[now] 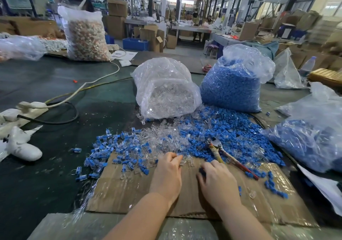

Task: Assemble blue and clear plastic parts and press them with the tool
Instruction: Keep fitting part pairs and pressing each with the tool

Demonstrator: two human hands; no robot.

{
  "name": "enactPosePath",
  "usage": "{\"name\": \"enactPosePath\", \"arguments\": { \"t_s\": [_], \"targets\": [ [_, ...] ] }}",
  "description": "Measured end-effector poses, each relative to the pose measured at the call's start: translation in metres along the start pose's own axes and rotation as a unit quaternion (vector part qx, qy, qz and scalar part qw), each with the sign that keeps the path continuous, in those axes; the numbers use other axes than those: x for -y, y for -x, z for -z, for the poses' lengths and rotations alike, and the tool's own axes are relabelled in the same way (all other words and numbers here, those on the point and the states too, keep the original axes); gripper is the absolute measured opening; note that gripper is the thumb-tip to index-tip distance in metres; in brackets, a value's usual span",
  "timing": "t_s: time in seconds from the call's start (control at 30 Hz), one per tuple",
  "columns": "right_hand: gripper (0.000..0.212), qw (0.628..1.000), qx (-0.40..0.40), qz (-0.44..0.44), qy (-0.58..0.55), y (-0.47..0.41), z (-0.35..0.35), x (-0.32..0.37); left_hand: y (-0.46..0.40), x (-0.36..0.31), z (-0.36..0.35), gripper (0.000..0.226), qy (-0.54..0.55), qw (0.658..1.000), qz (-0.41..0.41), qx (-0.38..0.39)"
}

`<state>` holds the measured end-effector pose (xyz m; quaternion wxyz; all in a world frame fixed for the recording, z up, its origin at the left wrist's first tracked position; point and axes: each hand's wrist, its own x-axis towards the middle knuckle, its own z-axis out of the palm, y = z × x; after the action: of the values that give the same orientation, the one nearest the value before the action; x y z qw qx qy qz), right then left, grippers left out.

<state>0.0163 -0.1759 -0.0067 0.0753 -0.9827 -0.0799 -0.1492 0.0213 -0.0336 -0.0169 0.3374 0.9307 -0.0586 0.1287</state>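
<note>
My left hand (167,173) reaches over the cardboard sheet (129,193) and pinches a clear plastic part (182,161) at the edge of the loose clear parts (162,137). My right hand (216,180) lies beside it with fingers curled round a small blue part (202,171). The pressing tool (227,156), pliers with red and yellow handles, lies on the pile of loose blue parts (222,128) just beyond my right hand. Assembled blue-and-clear pieces (111,147) are scattered to the left.
A bag of clear parts (166,89) and a bag of blue parts (233,84) stand behind the piles. Another bag of blue parts (311,137) lies at right. Cables and a power strip (27,108) cross the dark table at left, near white cloth gloves (22,147).
</note>
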Motion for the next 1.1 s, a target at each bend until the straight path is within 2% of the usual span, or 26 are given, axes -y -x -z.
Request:
{"name": "enactPosePath", "arguments": {
  "t_s": [0.1, 0.3, 0.43, 0.57, 0.77, 1.1],
  "targets": [
    [0.017, 1.0, 0.0, -0.016, -0.018, -0.005, -0.012, -0.001, 0.002, 0.0, -0.006, 0.045, 0.0, 1.0, 0.011, -0.001],
    [0.001, 0.988, -0.016, -0.058, -0.142, -0.014, -0.016, 0.017, 0.001, 0.003, -0.008, 0.022, 0.018, 0.999, 0.02, -0.019],
    [0.007, 0.972, -0.038, -0.094, -0.213, -0.017, -0.022, 0.024, 0.002, 0.005, -0.006, 0.016, 0.035, 0.998, 0.013, -0.041],
    [0.005, 0.966, -0.052, -0.102, -0.231, -0.014, -0.023, 0.024, 0.004, 0.005, -0.006, 0.023, 0.044, 0.998, 0.0, -0.052],
    [0.004, 0.954, -0.067, -0.105, -0.273, -0.008, -0.02, 0.024, 0.008, 0.005, -0.003, 0.015, 0.046, 0.997, -0.002, -0.061],
    [0.002, 0.956, -0.066, -0.091, -0.27, -0.006, -0.018, 0.024, 0.008, 0.004, -0.002, 0.019, 0.048, 0.997, 0.003, -0.065]
  ]
}}
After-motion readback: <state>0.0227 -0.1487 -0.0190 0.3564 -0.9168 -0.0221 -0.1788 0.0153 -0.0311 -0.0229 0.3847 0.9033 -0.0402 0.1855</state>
